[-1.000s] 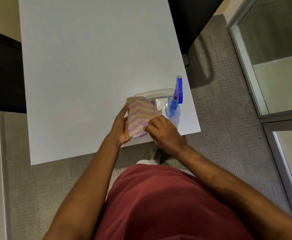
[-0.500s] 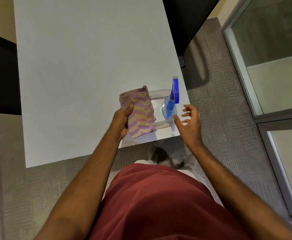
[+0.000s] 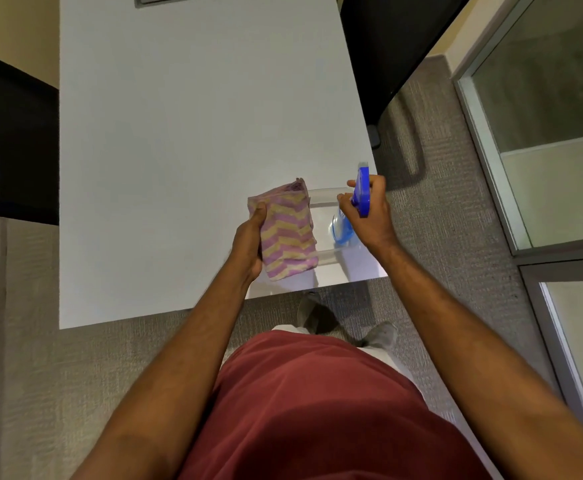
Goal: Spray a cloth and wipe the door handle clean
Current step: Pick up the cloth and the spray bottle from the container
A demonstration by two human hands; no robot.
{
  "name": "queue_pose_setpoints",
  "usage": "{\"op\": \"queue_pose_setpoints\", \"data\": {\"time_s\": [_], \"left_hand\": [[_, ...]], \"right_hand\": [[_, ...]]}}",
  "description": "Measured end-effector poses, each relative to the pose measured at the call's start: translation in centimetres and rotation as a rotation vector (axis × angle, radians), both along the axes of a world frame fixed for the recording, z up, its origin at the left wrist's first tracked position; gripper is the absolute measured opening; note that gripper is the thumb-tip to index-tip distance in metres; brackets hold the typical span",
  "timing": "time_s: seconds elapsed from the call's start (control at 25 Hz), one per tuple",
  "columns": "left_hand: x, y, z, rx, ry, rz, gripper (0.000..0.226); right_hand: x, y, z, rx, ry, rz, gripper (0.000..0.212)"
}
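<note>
- A white table [image 3: 186,140] fills the far left and middle of the view, above grey carpet [image 3: 432,188].
- A clear tray [image 3: 321,199] sits at the table's near right corner.
- The folded pink-and-yellow striped cloth [image 3: 288,232] is held over the tray's left side, gripped by the left hand [image 3: 248,242] along its left edge.
- The right hand [image 3: 371,216] is curled round the blue-topped spray bottle [image 3: 361,197], just right of the cloth.

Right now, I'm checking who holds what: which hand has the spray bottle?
The right hand grips the spray bottle by its blue head. The left hand holds the striped cloth.
</note>
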State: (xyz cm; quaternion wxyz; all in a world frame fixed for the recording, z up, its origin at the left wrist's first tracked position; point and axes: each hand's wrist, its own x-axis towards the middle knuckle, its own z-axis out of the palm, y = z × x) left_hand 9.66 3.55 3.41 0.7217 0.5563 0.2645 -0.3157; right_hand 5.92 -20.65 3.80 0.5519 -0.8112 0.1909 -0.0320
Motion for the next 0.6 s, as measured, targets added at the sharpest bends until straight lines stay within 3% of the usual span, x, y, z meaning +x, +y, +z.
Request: {"op": "queue_pose_setpoints", "data": {"time_s": [0.12,0.28,0.6], "left_hand": [[0.4,0.4,0.1,0.02,-0.016,0.012,0.036],[0.9,0.5,0.7,0.037,-0.046,0.04,0.038],[3.1,-0.7,2.5,-0.065,-0.138,0.098,0.052]], "right_hand": [[0.8,0.4,0.2,0.039,-0.038,0.037,0.055],[1.4,0.9,1.7,0.066,-0.065,0.088,0.037],[0.6,1.5,10.7,0.197,-0.382,0.005,0.019]]}}
